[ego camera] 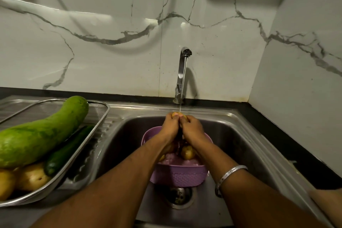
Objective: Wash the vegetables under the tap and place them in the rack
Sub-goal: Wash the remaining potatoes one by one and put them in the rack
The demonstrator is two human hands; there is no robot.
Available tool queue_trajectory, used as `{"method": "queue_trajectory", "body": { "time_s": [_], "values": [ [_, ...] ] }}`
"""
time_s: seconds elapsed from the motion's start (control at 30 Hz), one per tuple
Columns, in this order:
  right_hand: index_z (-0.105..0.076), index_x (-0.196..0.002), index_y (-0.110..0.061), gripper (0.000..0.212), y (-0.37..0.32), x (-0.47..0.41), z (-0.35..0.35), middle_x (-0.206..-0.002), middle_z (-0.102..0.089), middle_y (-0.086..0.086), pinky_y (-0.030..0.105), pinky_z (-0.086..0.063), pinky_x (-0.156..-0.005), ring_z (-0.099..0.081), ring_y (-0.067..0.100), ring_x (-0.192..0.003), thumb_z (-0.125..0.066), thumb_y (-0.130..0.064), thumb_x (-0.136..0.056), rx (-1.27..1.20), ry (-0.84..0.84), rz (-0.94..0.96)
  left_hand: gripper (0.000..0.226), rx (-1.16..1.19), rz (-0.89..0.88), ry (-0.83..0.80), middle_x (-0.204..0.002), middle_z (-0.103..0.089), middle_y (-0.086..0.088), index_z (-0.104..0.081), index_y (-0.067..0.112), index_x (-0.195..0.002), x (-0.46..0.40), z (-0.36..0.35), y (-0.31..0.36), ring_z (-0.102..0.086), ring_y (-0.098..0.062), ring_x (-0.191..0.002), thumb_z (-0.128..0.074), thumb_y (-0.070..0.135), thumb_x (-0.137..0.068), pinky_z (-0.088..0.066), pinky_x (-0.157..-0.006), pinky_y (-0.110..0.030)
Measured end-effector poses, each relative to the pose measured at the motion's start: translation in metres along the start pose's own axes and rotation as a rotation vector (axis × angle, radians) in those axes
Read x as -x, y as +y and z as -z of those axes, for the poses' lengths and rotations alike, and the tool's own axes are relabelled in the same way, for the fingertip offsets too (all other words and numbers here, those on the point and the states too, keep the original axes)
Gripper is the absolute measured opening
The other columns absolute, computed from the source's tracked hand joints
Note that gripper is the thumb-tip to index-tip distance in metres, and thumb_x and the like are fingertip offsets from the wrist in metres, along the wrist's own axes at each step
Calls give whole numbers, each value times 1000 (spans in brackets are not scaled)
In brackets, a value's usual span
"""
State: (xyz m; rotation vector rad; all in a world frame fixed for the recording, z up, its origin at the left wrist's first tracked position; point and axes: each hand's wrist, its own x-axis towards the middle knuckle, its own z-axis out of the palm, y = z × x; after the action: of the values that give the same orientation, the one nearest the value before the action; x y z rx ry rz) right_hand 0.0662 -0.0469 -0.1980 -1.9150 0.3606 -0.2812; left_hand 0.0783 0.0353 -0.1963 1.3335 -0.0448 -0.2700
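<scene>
Your two hands are together over the back part of the sink, right under the tap. Your left hand and your right hand are both curled around one small yellow potato, and only a little bit of it peeks out past your fingertips. A thin stream of water falls from the tap straight onto that potato. Below your hands, in the middle of the sink, sits a purple basket with water in it, and another potato lies inside it (more may be hidden under your wrists, it is hard to tell). The drain is just in front of the basket, near the front edge of the sink. You wear a silver bangle on your right wrist. On the left side of the sink stands the metal rack, on the ribbed draining board. In the rack lie a big light green gourd, a dark green cucumber just beside it and partly under it, and a few washed potatoes at the front corner. Behind it all is a white marble wall with grey lines.
</scene>
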Motion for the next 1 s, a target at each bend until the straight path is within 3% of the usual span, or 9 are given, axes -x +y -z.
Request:
{"method": "queue_trajectory", "body": {
  "time_s": [0.13,0.23,0.33,0.4,0.47,0.57,0.7,0.83,1.0],
  "values": [
    [-65,-129,-22,30,-6,6,-1,-121,-69,5,38,-57,-87,-66,22,-106,-52,-33,-105,33,-9,111,26,70,9,18,-118,-62,-15,-49,19,-131,0,9,3,-65,-27,-103,-39,30,-109,-57,-64,-36],
    [-66,-126,-27,24,-8,5,1,-113,-72,6,46,-61,-87,-71,24,-96,-55,-29,-104,-1,-76,115,29,51,-24,45,-116,-64,-18,-46,15,-126,-3,13,5,-68,-28,-100,-47,36,-106,-60,-60,-37],
    [-65,-130,-29,28,-5,2,9,-110,-74,11,44,-64,-78,-72,26,-84,-56,-22,-104,-123,-151,23,27,-73,-78,18,-115,-63,-20,-45,14,-121,-4,13,4,-68,-28,-96,-44,37,-107,-59,-57,-34],
    [-59,-139,-29,38,-1,-1,17,-118,-71,15,37,-62,-66,-72,30,-87,-58,-17,-103,-134,-179,-10,22,-310,-195,40,-112,-64,-20,-47,17,-109,-7,12,-2,-65,-30,-91,-37,37,-109,-58,-63,-42],
    [-54,-145,-27,49,4,-2,24,-125,-67,17,31,-60,-58,-74,33,-90,-62,-12,-100,-127,-193,-21,27,-441,-280,119,-104,-65,-19,-53,17,-100,-11,14,-7,-64,-33,-93,-33,33,-110,-55,-81,-47],
    [-52,-146,-23,47,2,1,28,-103,-72,14,28,-62,-62,-71,20,-70,-62,-14,-101,-113,-198,5,30,-419,-320,135,-90,-63,-8,-59,13,-97,-9,19,-4,-60,-24,-88,-37,29,-110,-50,-77,-36],
    [-65,-122,-18,27,-3,3,20,-110,-68,12,41,-54,-86,-63,20,-89,-45,-30,-107,120,-84,151,33,-393,-274,55,-92,-60,-5,-56,16,-108,-2,16,-1,-59,-18,-85,-31,39,-110,-48,-70,-30],
    [-62,-82,-15,40,-8,3,4,-80,-61,6,39,-50,-72,-60,22,-77,-35,-32,-107,254,149,207,39,-403,-234,38,-108,-61,-7,-54,19,-119,1,12,0,-60,-21,-102,-30,47,-109,-50,-97,-43],
    [-64,-96,-15,40,-6,0,1,-86,-58,1,33,-41,-71,-56,18,-80,-35,-39,-108,329,230,310,39,-558,-331,97,-94,-64,-2,-55,17,-104,-8,18,1,-62,-18,-86,-40,53,-104,-51,-74,-32]
  ]
}}
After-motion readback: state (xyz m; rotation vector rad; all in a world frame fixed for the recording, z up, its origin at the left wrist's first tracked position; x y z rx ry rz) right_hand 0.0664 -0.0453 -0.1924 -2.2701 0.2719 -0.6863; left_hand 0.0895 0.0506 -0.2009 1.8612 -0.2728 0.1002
